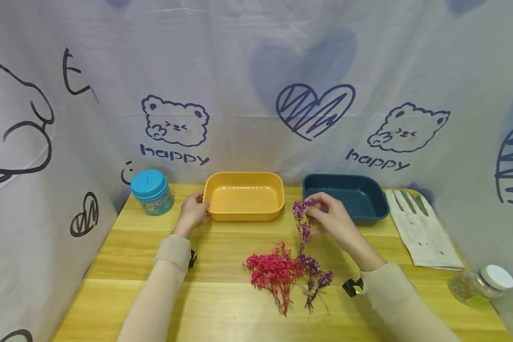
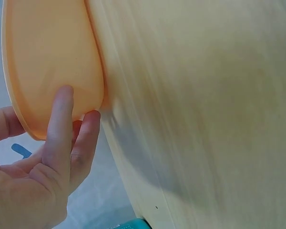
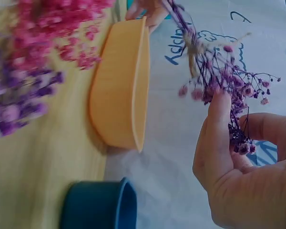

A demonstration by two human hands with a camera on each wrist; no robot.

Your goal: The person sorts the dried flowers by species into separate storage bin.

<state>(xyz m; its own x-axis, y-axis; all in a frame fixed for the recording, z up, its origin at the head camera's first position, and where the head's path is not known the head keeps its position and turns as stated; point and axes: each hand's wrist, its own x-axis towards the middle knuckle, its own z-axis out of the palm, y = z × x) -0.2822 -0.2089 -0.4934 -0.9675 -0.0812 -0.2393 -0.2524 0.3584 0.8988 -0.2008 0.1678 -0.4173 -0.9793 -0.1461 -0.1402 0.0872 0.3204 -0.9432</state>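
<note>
Purple blooms top the held sprig (image 1: 300,210), which you have pinched between the thumb and fingertips of your right hand (image 1: 331,218); the fingers are bent and nearly closed on it. It stands above the bench (image 1: 209,304), by the near left corner of the dark blue tray (image 1: 350,197), its stems pointing down toward you. The right wrist view shows a pale tie round those stems. Just below, on the bench, lies a second purple sprig (image 1: 313,271), so you have two purple ones in all. Touching or nearly touching it on the left is one pink bunch (image 1: 273,270), its stems toward the near side.

Your left hand (image 1: 192,211) is partly closed and grips the left end of the yellow tray (image 1: 244,197), fingers on both sides of the wall. That makes two trays, side by side and apart along the far side. Two jars flank them: one blue-lidded jar (image 1: 152,192) at far left, upright, and one white-capped jar (image 1: 480,284) at near right, tilted in your view. One white cloth piece (image 1: 423,228) with dark green streaks lies right of the dark blue tray.
</note>
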